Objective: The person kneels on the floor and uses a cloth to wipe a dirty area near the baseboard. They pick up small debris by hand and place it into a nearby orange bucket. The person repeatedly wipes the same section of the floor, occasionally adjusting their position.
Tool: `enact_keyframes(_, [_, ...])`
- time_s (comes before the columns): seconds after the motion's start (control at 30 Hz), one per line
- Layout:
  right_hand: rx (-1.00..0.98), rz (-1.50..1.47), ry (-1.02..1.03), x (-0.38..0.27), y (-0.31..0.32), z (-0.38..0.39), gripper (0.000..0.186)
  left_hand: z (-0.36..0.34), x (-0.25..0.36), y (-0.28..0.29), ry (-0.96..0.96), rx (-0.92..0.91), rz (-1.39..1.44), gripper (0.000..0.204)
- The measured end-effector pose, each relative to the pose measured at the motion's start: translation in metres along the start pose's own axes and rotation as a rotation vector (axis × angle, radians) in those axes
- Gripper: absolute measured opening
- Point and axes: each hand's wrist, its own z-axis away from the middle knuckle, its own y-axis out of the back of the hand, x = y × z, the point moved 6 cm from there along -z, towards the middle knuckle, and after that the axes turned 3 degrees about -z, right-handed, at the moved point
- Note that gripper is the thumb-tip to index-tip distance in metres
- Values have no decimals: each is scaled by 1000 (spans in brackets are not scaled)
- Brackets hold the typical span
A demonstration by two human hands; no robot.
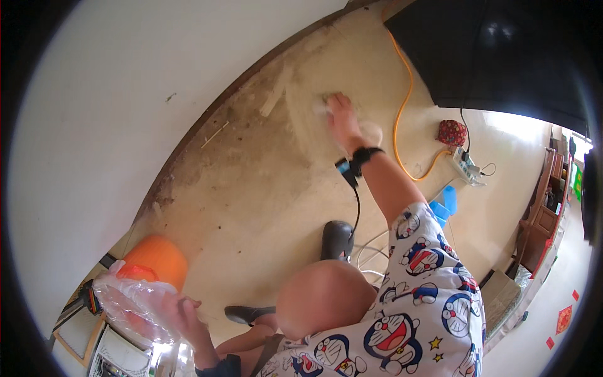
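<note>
Right hand [339, 113]: stretched far forward and pressed palm-down on a pale cloth [321, 105], fingers closed flat over it; the cloth lies on the floor near the wall's foot.
Right arm: fully extended from a cartoon-print sleeve [418, 251]; a black wrist strap [364, 154] carries a small device with a black cable [357, 207] hanging from it.
Left hand [185, 314]: low at the left of the view, fingers curled and pinching a clear plastic bag [132, 298]; the bag is crumpled and bunched up beside the hand.
Left arm: bent, coming in from the lower edge in a dark cuff [220, 367].
Floor [251, 188]: pale beige, with a broad dark grimy patch running along the wall; the strip just beside the cloth looks lighter.
Wall [138, 94]: plain white, meeting the floor at a dark brown skirting line.
Near the bag: an orange round container [160, 257], just behind it.
Below the body: a bare knee [323, 298] and dark shoes [336, 239] on the floor.
Right of the arm: an orange cord [402, 107] runs across the floor toward a white power strip [463, 164]; a red patterned pouch [452, 132] lies just beside it.
Far side: a large black object [502, 56] fills the upper right; wooden furniture [543, 220] stands along the right rim.
</note>
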Motion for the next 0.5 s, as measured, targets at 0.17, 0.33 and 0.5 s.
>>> enact_keyframes(0.17, [28, 48, -165, 7, -9, -55, 34, -8, 11, 8, -40, -21, -144, 16])
enact_keyframes(0.33, [-404, 256, 68, -41, -19, 58, 47, 9, 46, 72, -2, 262, -64, 31])
enact_keyframes(0.5, [-187, 103, 135, -37, -24, 14, 40, 31, 116, 193, 70, 536, -362, 34])
